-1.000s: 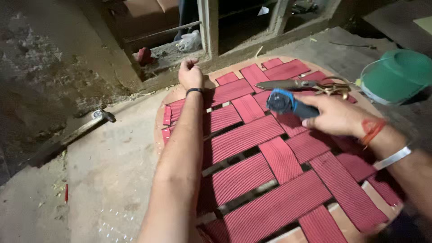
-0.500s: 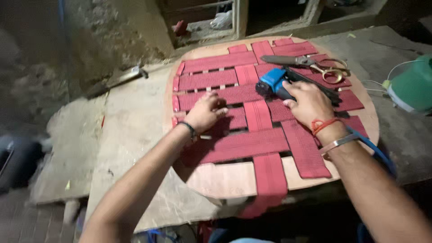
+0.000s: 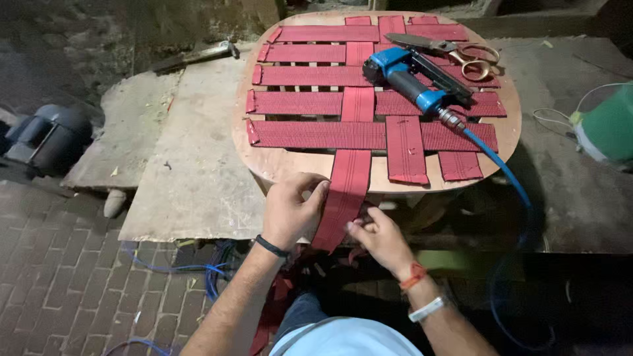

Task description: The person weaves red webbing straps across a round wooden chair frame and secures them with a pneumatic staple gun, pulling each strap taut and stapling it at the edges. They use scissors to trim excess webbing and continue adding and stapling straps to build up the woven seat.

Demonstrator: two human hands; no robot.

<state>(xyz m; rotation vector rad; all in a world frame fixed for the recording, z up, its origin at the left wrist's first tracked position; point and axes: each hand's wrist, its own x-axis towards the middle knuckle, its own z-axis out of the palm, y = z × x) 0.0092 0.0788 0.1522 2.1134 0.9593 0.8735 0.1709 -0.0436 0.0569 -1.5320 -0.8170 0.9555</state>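
Two hands are on one loose length of red webbing strap [image 3: 347, 191] that hangs over the near edge of the oval wooden seat frame [image 3: 508, 128]. The left hand [image 3: 290, 211] pinches the strap's left edge between thumb and fingers, just below the frame rim. The right hand [image 3: 379, 237] grips the lower part of the same strap, fingers curled round it.

The strap runs up the frame's centre, woven through four cross strips [image 3: 310, 102] already laid from side to side. Two shorter lengthwise strips lie to its right.

A blue pneumatic stapler [image 3: 412, 82] rests on the webbing at the far right, apart from both hands, its blue air hose [image 3: 508, 178] trailing over the near-right edge. Scissors [image 3: 455, 49] lie just beyond it.

Judgement: the step in hand appears to be tensioning the centre strap at the near rim. The next move likely calls for one hand to keep the pull while the other reaches for the stapler.
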